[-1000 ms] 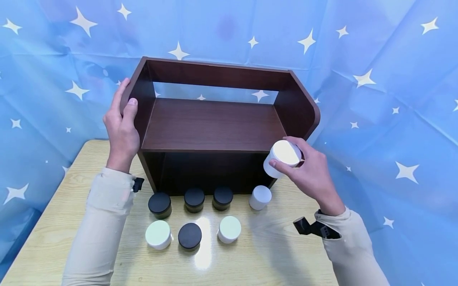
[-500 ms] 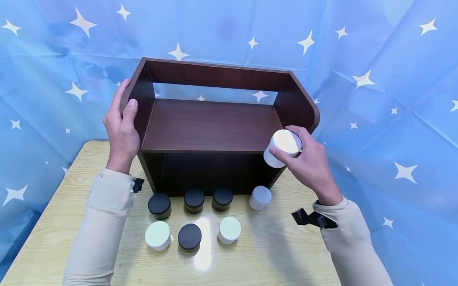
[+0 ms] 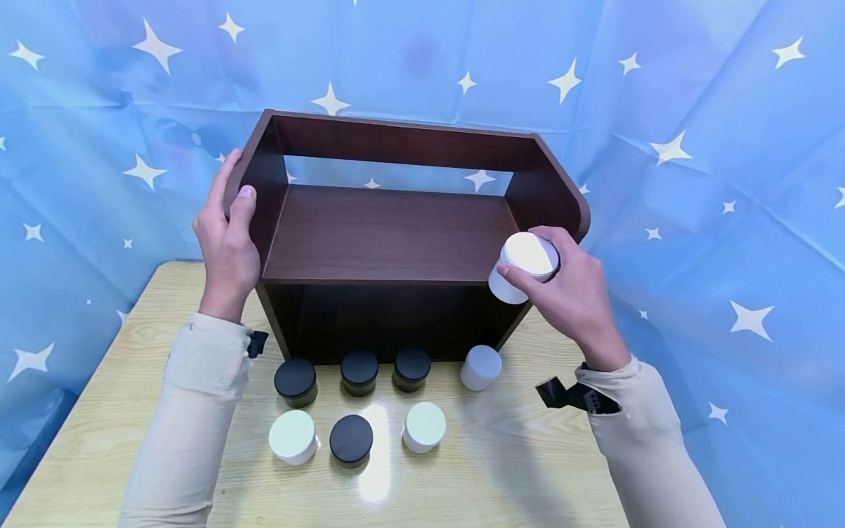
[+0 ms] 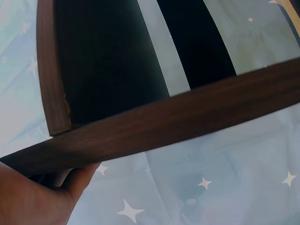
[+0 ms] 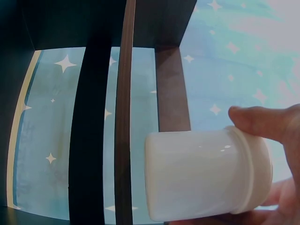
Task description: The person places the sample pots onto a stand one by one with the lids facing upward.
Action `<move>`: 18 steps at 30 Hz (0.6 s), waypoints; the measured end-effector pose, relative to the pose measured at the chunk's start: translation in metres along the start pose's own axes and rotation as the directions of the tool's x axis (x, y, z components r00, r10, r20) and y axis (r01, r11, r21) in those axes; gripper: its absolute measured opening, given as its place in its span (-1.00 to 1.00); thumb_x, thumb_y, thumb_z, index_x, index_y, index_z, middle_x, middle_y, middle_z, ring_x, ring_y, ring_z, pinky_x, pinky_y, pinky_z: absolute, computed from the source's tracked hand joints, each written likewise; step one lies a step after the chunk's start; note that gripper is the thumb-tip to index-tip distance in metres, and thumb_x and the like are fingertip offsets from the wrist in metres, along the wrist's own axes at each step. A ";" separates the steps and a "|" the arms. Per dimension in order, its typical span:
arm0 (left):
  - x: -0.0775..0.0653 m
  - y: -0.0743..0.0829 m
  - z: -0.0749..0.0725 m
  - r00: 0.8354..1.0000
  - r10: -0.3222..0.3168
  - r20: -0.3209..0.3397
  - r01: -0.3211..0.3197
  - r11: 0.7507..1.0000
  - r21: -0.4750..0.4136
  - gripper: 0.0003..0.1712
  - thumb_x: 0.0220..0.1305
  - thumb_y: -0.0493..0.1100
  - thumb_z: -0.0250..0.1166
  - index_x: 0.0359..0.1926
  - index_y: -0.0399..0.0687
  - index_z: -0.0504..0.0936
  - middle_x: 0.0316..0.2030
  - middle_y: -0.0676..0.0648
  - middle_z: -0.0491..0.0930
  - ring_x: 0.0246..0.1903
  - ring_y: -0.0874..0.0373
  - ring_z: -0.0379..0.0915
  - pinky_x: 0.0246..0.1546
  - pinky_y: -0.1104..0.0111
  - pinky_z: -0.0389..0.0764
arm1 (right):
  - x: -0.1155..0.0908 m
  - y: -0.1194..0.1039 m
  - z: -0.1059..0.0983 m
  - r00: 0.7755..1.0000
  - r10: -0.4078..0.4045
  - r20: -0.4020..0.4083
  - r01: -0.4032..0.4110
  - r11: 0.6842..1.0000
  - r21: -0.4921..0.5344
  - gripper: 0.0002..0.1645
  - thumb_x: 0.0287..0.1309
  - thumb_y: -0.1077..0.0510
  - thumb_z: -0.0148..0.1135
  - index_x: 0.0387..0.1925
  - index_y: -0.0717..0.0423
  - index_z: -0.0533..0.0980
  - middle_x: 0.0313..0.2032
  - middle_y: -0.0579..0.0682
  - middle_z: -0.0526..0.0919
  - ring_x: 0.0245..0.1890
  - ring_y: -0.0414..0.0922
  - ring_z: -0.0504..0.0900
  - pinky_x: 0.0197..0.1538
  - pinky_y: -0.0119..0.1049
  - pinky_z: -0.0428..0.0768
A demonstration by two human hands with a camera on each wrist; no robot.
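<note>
White jar [image 3: 518, 280]: where's it at, & what've the hands got?

– L to R: L hand [image 3: 227, 253] grips the brown shelf [image 3: 389, 235] by its L side panel, thumb at the front edge.

Next?

– Tbl [image 3: 145, 381], below & right of that hand: pale-lid jar [image 3: 293, 436] w/ a black-lid jar [image 3: 295, 381] behind it, then three more black-lids, another pale-lid [image 3: 424, 427], & a small white jar [image 3: 480, 367] just below-left of R hand [image 3: 573, 297].

And R hand?

– Pinches the white jar, lid up, off the tbl, at the shelf's R end. Can't tell if it's touching.

Anything in the way?

– Back row stands right before the lower bay; mid board's edge [image 5: 123, 140] is just beside the held jar's base. Starry curtain [image 3: 422, 66] behind all.
</note>
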State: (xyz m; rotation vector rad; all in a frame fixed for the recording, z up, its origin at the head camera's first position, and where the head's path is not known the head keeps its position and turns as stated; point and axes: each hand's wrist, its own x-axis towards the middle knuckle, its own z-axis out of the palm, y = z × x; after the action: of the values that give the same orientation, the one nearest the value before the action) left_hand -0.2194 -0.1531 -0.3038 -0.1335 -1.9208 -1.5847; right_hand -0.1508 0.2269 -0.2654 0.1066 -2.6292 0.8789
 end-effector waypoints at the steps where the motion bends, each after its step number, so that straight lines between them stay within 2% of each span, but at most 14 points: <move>1: 0.000 0.000 0.000 1.000 -0.003 0.000 0.003 1.000 -0.001 -0.43 0.40 0.06 -0.02 0.41 0.38 0.41 0.43 0.08 0.39 0.36 0.22 0.33 0.34 0.39 0.35 | 0.001 0.000 0.000 1.000 0.004 -0.001 -0.004 1.000 -0.006 -0.31 0.07 -0.14 0.44 0.17 0.07 0.49 -0.02 0.17 0.66 -0.10 0.10 0.59 -0.14 -0.11 0.48; 6: 0.000 0.000 0.000 1.000 -0.004 -0.001 0.004 1.000 -0.002 -0.44 0.40 0.06 -0.02 0.41 0.40 0.41 0.42 0.07 0.41 0.35 0.22 0.35 0.30 0.42 0.36 | 0.005 -0.003 0.001 0.999 0.033 0.021 -0.032 0.999 -0.020 -0.27 0.12 -0.16 0.39 0.24 0.08 0.44 0.00 0.20 0.65 -0.08 0.12 0.58 -0.14 -0.11 0.49; 10: 0.000 0.000 0.000 1.000 -0.002 0.000 0.002 1.000 -0.003 -0.44 0.41 0.06 -0.02 0.41 0.41 0.41 0.41 0.06 0.41 0.34 0.21 0.36 0.28 0.44 0.36 | 0.008 -0.006 0.002 0.999 0.026 0.047 -0.025 0.999 -0.023 -0.25 0.17 -0.14 0.36 0.29 0.12 0.39 0.02 0.23 0.64 -0.07 0.14 0.58 -0.13 -0.08 0.51; 18: 0.000 0.000 0.000 1.000 0.002 0.002 -0.002 1.000 -0.002 -0.44 0.41 0.05 -0.02 0.41 0.40 0.40 0.40 0.06 0.43 0.33 0.21 0.37 0.26 0.45 0.37 | 0.019 -0.010 0.008 0.999 0.025 0.041 -0.023 0.999 -0.046 -0.23 0.19 -0.12 0.33 0.31 0.17 0.36 0.05 0.24 0.63 -0.06 0.15 0.57 -0.10 -0.04 0.52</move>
State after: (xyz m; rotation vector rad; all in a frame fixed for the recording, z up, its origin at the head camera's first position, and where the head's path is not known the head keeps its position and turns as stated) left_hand -0.2191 -0.1530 -0.3036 -0.1380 -1.9205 -1.5861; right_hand -0.1690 0.2155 -0.2586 0.0830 -2.6926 0.8327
